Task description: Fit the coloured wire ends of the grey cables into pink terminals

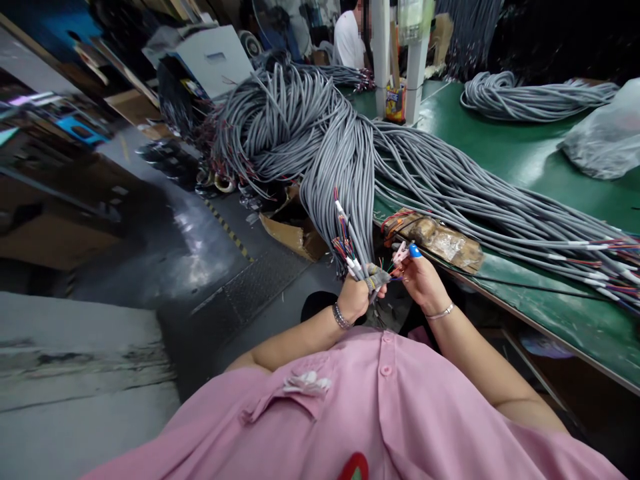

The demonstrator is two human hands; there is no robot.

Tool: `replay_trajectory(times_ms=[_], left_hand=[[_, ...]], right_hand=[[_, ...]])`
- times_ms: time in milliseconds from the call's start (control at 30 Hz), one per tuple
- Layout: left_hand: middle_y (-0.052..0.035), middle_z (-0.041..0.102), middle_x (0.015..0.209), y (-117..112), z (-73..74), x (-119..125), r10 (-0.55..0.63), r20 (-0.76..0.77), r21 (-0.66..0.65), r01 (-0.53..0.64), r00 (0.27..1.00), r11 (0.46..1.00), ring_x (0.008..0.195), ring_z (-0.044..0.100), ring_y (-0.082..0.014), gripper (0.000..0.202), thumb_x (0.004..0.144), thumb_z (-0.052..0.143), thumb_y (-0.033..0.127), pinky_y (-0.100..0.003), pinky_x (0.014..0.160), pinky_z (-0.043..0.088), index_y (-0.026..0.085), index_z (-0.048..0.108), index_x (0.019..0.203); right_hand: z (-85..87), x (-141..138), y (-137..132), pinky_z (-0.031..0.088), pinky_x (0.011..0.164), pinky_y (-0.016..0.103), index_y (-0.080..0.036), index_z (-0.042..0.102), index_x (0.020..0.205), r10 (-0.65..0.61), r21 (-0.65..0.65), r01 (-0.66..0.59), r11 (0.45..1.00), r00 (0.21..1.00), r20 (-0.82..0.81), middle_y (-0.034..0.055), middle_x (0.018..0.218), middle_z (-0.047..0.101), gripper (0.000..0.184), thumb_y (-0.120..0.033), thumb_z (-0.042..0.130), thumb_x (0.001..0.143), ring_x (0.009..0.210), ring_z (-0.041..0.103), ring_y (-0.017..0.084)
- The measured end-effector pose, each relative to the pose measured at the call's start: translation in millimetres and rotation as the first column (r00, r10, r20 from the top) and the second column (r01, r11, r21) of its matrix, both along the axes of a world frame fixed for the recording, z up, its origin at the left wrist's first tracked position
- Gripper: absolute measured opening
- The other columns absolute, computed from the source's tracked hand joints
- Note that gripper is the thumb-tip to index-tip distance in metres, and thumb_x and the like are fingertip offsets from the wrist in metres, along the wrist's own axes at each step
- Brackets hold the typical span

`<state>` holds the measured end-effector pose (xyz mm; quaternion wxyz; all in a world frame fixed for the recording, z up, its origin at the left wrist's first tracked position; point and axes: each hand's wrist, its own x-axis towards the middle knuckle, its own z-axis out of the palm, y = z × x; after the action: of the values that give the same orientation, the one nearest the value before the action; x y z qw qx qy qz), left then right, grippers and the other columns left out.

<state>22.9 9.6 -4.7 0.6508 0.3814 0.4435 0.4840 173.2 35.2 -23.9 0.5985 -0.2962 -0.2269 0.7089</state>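
Note:
My left hand [354, 297] is wrapped around the end of a grey cable [379, 279], together with neighbouring cables whose white-banded ends and coloured wires stick up above the fist. Thin coloured wires [393, 273] fan out of the cable end toward my right hand [421, 281]. That hand is closed, its fingers pinched at these wires. A blue cover [415, 251] sits on one fingertip. Beside it shows a small pale pink piece [401, 253], too small to make out. A thick bundle of grey cables [345, 180] hangs over the table edge just beyond my hands.
On the green table [530, 150], long grey cables [475, 180] stretch right. A taped wooden block [440, 240] with red and orange wires lies at the near edge. A plastic bag [607, 133] and a cable coil [530, 97] are farther back. A person [349, 40] is beyond the table.

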Motion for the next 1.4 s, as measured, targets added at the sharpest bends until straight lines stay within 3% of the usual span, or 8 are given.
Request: replay_trajectory(times_ms=[167,500,800,1000,1400], left_hand=[[0.0002,0.060,0.053,1.0,3.2,6.3,0.044,0.004,-0.009,-0.044,0.999,0.999,0.045,0.053,-0.0092,0.031,0.061,0.079,0.040,-0.022,0.045,0.043,0.014,0.062,0.066],[0.0010,0.058,0.050,1.8,3.2,10.1,0.030,-0.054,0.029,-0.028,0.998,0.999,0.044,0.052,-0.0089,0.027,0.065,0.076,0.037,-0.021,0.044,0.043,0.014,0.063,0.065],[0.0008,0.060,0.053,-2.1,-0.7,3.5,0.054,-0.010,0.007,-0.054,0.998,0.998,0.045,0.053,-0.0088,0.031,0.063,0.079,0.040,-0.021,0.045,0.044,0.015,0.062,0.068],[0.0018,0.059,0.053,-2.1,0.9,5.8,0.082,0.038,0.007,-0.082,0.996,0.997,0.045,0.053,-0.0090,0.031,0.063,0.078,0.040,-0.021,0.044,0.042,0.016,0.059,0.068],[0.0020,0.059,0.054,5.4,-1.0,11.2,0.105,0.043,-0.014,-0.104,0.994,0.994,0.045,0.053,-0.0085,0.030,0.061,0.078,0.037,-0.020,0.043,0.043,0.015,0.059,0.068]], right_hand=[[0.1,-2.2,1.8,0.047,0.054,0.024,-0.020,0.068,0.082,-0.033,-0.019,0.033,0.999,0.999,0.004,0.0015,0.077,0.069,0.036,-0.055,0.069,0.077,0.061,0.058,0.011],[-4.6,-8.9,9.7,0.048,0.055,0.023,-0.020,0.067,0.079,-0.110,-0.119,0.101,0.988,0.992,-0.068,-0.0014,0.070,0.068,0.030,-0.047,0.077,0.073,0.058,0.058,0.010],[-3.4,0.4,4.0,0.051,0.058,0.026,-0.022,0.067,0.087,0.058,-0.095,-0.072,0.993,0.988,-0.142,0.0029,0.085,0.071,0.050,-0.069,0.058,0.077,0.062,0.060,0.013],[1.1,0.3,4.6,0.049,0.059,0.024,-0.021,0.067,0.080,0.013,-0.064,-0.019,0.998,0.996,-0.090,0.0018,0.085,0.072,0.032,-0.053,0.067,0.080,0.065,0.062,0.012],[-6.1,-8.1,9.5,0.051,0.057,0.024,-0.020,0.068,0.081,-0.071,-0.115,0.056,0.992,0.989,-0.128,-0.0002,0.074,0.071,0.028,-0.047,0.076,0.074,0.059,0.059,0.011]])
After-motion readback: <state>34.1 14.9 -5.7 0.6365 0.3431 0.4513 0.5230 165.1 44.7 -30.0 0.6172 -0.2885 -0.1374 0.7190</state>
